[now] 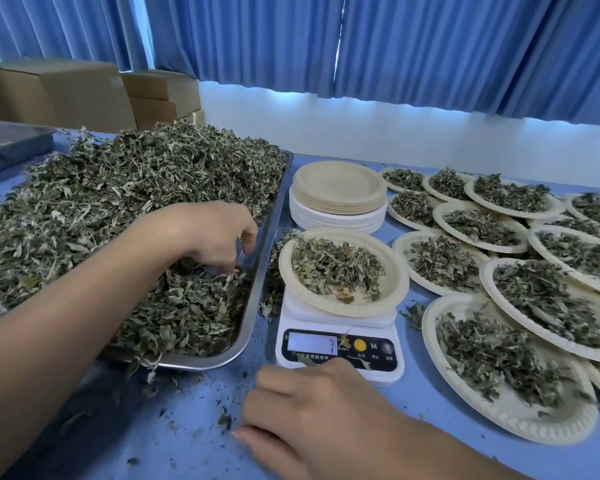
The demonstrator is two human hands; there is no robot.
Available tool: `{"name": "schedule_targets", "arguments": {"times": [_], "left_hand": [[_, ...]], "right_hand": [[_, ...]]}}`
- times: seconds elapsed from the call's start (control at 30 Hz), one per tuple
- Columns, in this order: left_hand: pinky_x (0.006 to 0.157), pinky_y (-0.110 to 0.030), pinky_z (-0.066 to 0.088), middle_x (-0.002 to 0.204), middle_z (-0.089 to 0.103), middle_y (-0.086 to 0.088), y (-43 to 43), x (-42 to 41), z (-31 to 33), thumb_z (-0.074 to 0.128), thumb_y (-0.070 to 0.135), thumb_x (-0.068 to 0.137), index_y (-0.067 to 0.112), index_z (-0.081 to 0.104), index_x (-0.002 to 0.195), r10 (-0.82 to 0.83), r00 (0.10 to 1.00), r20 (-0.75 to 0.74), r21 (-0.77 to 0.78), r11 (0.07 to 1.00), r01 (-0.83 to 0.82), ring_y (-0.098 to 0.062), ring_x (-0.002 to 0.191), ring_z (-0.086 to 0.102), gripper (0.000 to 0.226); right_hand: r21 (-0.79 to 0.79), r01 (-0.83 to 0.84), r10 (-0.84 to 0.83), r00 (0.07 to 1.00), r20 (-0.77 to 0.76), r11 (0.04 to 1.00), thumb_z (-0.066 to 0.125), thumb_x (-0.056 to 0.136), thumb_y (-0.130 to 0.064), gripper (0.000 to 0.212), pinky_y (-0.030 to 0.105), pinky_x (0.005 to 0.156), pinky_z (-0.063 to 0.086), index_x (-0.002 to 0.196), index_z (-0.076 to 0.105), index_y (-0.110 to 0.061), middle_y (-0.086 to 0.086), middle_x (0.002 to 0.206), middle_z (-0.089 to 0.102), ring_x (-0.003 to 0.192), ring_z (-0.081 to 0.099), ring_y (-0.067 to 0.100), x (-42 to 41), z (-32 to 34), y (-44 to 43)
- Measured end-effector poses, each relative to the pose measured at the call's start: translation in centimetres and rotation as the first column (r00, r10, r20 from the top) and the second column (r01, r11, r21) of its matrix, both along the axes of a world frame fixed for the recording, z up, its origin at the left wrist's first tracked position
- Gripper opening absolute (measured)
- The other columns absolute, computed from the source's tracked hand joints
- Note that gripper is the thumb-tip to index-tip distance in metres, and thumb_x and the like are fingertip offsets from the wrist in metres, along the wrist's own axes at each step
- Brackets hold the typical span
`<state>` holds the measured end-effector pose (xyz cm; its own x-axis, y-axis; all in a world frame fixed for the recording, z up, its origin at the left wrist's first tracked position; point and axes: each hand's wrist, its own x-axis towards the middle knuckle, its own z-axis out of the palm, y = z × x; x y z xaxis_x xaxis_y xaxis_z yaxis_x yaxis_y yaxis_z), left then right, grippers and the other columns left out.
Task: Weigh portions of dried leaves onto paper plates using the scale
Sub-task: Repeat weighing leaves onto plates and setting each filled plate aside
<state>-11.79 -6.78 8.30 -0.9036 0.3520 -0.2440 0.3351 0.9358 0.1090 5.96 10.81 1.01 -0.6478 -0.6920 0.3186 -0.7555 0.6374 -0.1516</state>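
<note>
- Dried leaves [118, 209], grey-green and crumpled, are lying heaped in the steel tray [256, 306] on the bench [153, 427].
- Left hand [219, 237] is curling its fingers into them, pinching some.
- Right hand [312, 410] is resting loosely, empty, before the scale [333, 323] bearing a leaf-filled paper plate [395, 282].

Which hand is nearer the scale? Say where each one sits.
Right. The right hand rests on the table just in front of the scale; the left hand is farther left, pinching dried leaves in the tray.
</note>
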Motion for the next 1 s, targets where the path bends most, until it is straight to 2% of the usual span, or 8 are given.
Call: {"name": "schedule_targets", "arguments": {"times": [0.17,0.33,0.47,0.67,0.77,0.83,0.9,1.0], "left_hand": [[0.073,-0.024,0.049,0.099,0.068,0.010,1.9,0.9,0.3,0.063,0.023,0.095,0.024,0.064,0.124,-0.064,0.974,-0.215,0.376,0.916,0.143,-0.007,0.086,0.064,0.029],[0.104,-0.032,0.045,0.136,0.061,-0.002,3.7,1.4,-1.4,0.055,0.031,0.101,0.023,0.036,0.155,-0.187,0.951,-0.245,0.286,0.924,0.255,-0.020,0.118,0.061,0.058],[0.105,-0.032,0.045,0.145,0.055,0.007,4.1,1.6,-2.2,0.055,0.034,0.101,0.031,0.030,0.156,-0.236,0.950,-0.206,0.316,0.902,0.293,-0.018,0.125,0.058,0.061],[0.112,-0.032,0.044,0.143,0.054,0.021,4.9,2.9,-2.2,0.062,0.043,0.096,0.038,0.038,0.152,-0.329,0.936,-0.125,0.599,0.727,0.336,0.005,0.124,0.055,0.062],[0.074,-0.017,0.053,0.127,0.061,0.029,6.1,4.2,-1.8,0.063,0.067,0.084,0.059,0.034,0.146,-0.383,0.911,-0.152,0.648,0.657,0.384,0.005,0.077,0.060,0.069],[0.093,-0.012,0.044,0.155,0.031,0.032,7.3,4.4,-1.4,0.065,0.075,0.077,0.064,0.026,0.146,-0.383,0.889,-0.250,0.607,0.654,0.452,0.017,0.111,0.053,0.080],[0.117,-0.024,0.019,0.162,0.009,0.030,9.2,4.1,-0.8,0.066,0.084,0.067,0.063,0.017,0.149,-0.374,0.869,-0.325,0.555,0.668,0.495,0.013,0.146,0.014,0.097],[0.114,-0.022,0.023,0.159,0.021,0.029,12.9,3.5,0.6,0.071,0.085,0.058,0.057,0.016,0.151,-0.380,0.886,-0.265,0.591,0.662,0.460,0.016,0.140,0.019,0.112]], "right_hand": [[-0.483,0.343,-0.458,0.878,-0.139,0.806,0.055,0.101,-0.037,0.035,0.033,0.051,0.043,0.069,0.057,-0.022,-0.013,0.061,0.048,0.054,0.046,0.007,-2.5,4.3,4.5],[-0.104,0.860,-0.861,0.506,0.059,0.499,0.055,0.094,-0.041,0.024,0.042,0.072,0.057,0.104,0.063,-0.021,0.001,0.087,0.068,0.080,0.065,0.027,-7.5,6.5,10.3],[0.039,0.866,-0.835,0.468,0.291,0.499,0.061,0.093,-0.032,0.037,0.043,0.069,0.060,0.109,0.068,0.001,0.019,0.083,0.073,0.068,0.070,0.034,-9.5,5.1,11.2],[-0.120,0.878,-0.727,0.455,0.515,0.464,0.066,0.092,-0.015,0.021,0.028,0.051,0.050,0.086,0.072,0.004,0.011,0.049,0.064,0.042,0.057,0.020,-10.4,4.8,12.2],[-0.204,0.877,-0.687,0.470,0.554,0.435,0.066,0.092,-0.012,0.019,0.028,0.054,0.050,0.077,0.069,0.000,0.007,0.043,0.059,0.040,0.058,0.019,-10.2,5.8,13.2],[-0.250,0.874,-0.669,0.481,0.566,0.417,0.067,0.093,-0.012,0.017,0.026,0.054,0.047,0.077,0.070,-0.005,0.006,0.041,0.059,0.038,0.056,0.015,-9.9,6.7,14.3],[-0.264,0.877,-0.674,0.478,0.564,0.401,0.069,0.093,-0.014,0.013,0.024,0.050,0.042,0.080,0.071,-0.010,0.005,0.042,0.060,0.035,0.052,0.011,-9.3,7.7,15.9],[-0.266,0.896,-0.689,0.443,0.574,0.354,0.069,0.094,-0.016,0.009,0.026,0.054,0.042,0.088,0.072,-0.010,0.004,0.043,0.062,0.033,0.049,0.008,-7.8,9.0,18.9]]}}
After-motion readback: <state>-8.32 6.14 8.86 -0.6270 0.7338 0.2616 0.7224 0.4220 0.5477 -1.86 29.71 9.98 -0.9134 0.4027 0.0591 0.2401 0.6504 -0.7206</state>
